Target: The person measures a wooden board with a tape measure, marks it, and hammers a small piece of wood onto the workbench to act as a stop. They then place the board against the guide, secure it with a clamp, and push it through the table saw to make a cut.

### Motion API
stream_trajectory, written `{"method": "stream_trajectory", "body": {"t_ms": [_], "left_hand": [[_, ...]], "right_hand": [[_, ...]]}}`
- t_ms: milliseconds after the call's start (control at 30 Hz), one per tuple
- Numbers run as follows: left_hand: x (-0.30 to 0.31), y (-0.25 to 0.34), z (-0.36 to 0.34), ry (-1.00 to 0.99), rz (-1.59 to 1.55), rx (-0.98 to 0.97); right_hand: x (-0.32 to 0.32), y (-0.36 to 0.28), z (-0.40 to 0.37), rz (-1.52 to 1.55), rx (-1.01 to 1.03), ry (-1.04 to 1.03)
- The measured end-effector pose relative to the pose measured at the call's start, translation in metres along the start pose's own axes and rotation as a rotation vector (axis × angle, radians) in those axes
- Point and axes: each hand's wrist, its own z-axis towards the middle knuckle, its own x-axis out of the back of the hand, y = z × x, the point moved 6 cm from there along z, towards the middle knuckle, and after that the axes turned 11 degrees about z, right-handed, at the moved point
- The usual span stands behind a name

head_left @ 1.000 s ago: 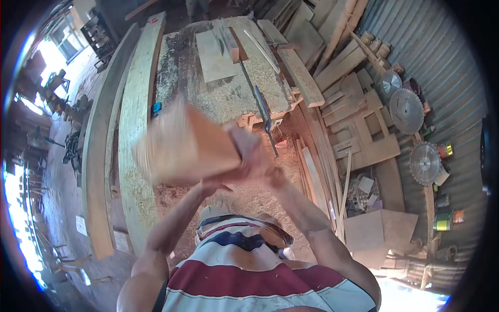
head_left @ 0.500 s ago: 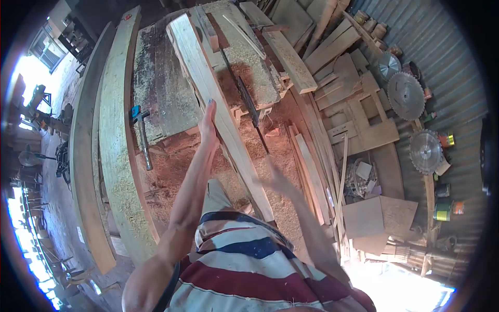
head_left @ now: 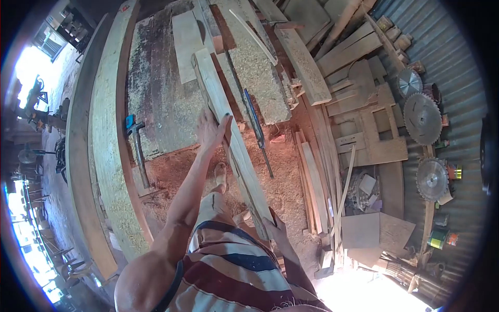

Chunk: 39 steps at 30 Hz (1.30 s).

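Observation:
A long wooden board slants from the worktable toward my body. Near its middle, my left hand has the thumb over the top face and the fingers spread along the left side. My right hand grips the board's near end, its fingers partly hidden. Just right of the board, a long dark metal bar clamp lies across the table edge and sticks out over the floor.
A hammer with a blue part rests beside long thick planks on the left. Wood offcuts stand at right. Round saw blades hang on the corrugated wall. Sawdust covers the worktable and floor.
My right hand has moved down from beside the board to its near end and closed on it. The board's far end sits lower in view, uncovering a flat light piece on the table.

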Motion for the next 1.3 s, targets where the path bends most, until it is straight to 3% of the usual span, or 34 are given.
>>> {"method": "stream_trajectory", "body": {"t_ms": [33, 133, 167, 400, 867, 1300], "left_hand": [[-0.020, 0.002, 0.014, -0.383, -0.281, 0.123], [-0.036, 0.022, 0.023, -0.014, -0.426, 0.080], [-0.045, 0.023, 0.032, 0.001, -0.342, 0.053], [-0.090, 0.009, 0.074, -0.147, -0.441, 0.149], [-0.110, 0.004, 0.109, -0.139, -0.430, 0.192], [-0.126, -0.006, 0.156, -0.120, -0.479, 0.198]], "right_hand": [[-0.002, 0.004, 0.007, 0.036, -0.021, 0.030], [-0.016, 0.001, 0.036, 0.046, -0.010, 0.039], [-0.015, 0.000, 0.049, 0.019, -0.002, 0.032], [-0.026, -0.003, 0.096, -0.012, -0.019, 0.006], [-0.044, -0.035, 0.128, -0.035, -0.083, 0.002], [-0.067, -0.059, 0.171, -0.075, -0.002, 0.048]]}}
